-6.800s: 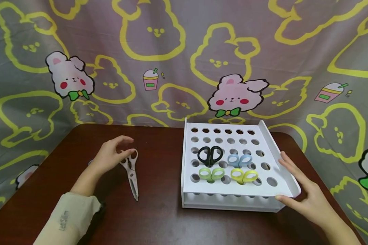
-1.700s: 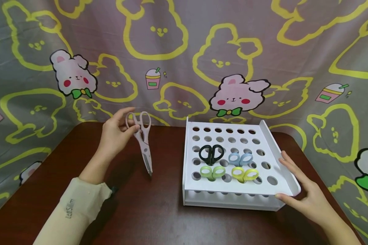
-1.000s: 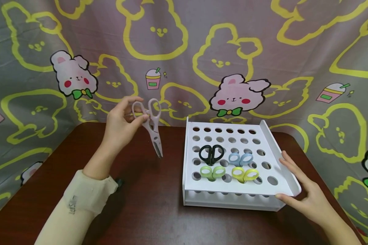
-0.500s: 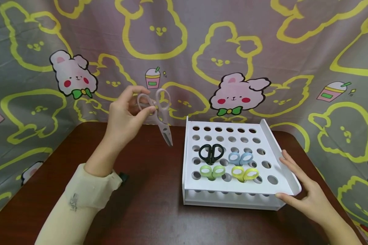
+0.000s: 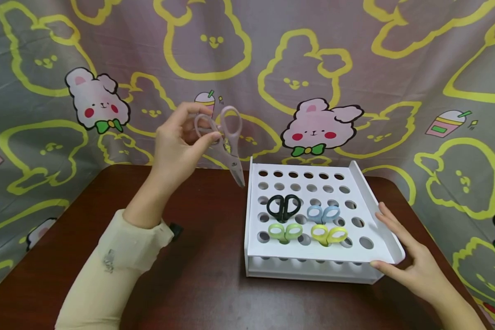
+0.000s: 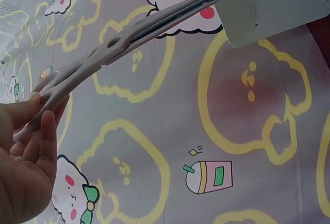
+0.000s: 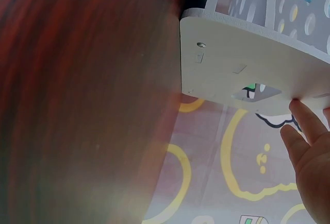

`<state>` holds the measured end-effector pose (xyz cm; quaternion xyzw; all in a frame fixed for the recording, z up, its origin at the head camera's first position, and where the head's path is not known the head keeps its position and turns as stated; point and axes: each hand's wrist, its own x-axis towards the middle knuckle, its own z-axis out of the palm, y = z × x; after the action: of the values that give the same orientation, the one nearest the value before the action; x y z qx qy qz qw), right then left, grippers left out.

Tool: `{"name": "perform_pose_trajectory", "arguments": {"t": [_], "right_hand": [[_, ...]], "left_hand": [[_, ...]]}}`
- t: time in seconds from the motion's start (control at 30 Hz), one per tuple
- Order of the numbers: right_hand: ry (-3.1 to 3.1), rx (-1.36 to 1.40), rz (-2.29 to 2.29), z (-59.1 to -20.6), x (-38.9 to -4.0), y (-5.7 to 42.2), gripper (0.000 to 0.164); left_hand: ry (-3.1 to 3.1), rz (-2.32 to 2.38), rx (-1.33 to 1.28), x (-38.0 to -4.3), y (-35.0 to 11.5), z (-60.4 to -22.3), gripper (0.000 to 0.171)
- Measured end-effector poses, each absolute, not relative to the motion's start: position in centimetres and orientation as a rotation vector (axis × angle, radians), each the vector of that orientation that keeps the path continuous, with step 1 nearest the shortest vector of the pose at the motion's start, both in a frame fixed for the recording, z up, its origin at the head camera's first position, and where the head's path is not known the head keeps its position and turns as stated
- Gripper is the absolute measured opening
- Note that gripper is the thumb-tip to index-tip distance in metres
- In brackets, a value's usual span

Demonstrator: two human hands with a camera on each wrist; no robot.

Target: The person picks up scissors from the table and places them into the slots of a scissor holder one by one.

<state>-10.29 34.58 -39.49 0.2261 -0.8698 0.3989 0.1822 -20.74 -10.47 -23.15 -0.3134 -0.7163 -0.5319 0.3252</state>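
Observation:
My left hand (image 5: 181, 146) pinches one handle loop of pale pinkish-white kitchen scissors (image 5: 227, 142) between thumb and fingers, above the table. Their blades point down and right, close to the left wall of a white rack (image 5: 313, 250) with rows of round holes. In the left wrist view the scissors (image 6: 113, 44) appear nearly edge-on. My right hand (image 5: 412, 261) holds the rack's front right corner, thumb at the front edge and fingers against the outer side wall (image 7: 232, 64). Black scissors (image 5: 283, 220), blue scissors (image 5: 322, 216), green scissors (image 5: 285, 237) and yellow scissors (image 5: 327, 238) stand in the holes, loops up.
The dark red-brown table (image 5: 206, 275) carries the rack on its right half. A patterned curtain (image 5: 239, 59) hangs behind and at both sides. The rack's raised side walls stand higher than its perforated top.
My left hand has taken the pale scissors off the table and lifted them up and to the right, towards the rack. My right hand and the rack have stayed in place.

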Motion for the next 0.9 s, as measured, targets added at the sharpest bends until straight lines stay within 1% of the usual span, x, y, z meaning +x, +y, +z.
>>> {"name": "perform_pose_trajectory", "arguments": {"t": [0.5,0.7,0.9], "right_hand": [[-2.453,0.636,1.113,-39.4,-10.3,34.6,0.102],[-2.458,0.640,1.118,-39.4,-10.2,34.5,0.102],[-2.453,0.640,1.132,-39.5,-10.2,34.5,0.101]], "left_hand": [[-1.791,-1.404,-0.889,-20.8,-9.2,-21.9,0.035],[-1.797,-1.455,-0.905,-21.0,-8.2,-22.0,0.037],[-1.784,-1.511,-0.970,-21.4,-6.6,-22.3,0.035]]}}
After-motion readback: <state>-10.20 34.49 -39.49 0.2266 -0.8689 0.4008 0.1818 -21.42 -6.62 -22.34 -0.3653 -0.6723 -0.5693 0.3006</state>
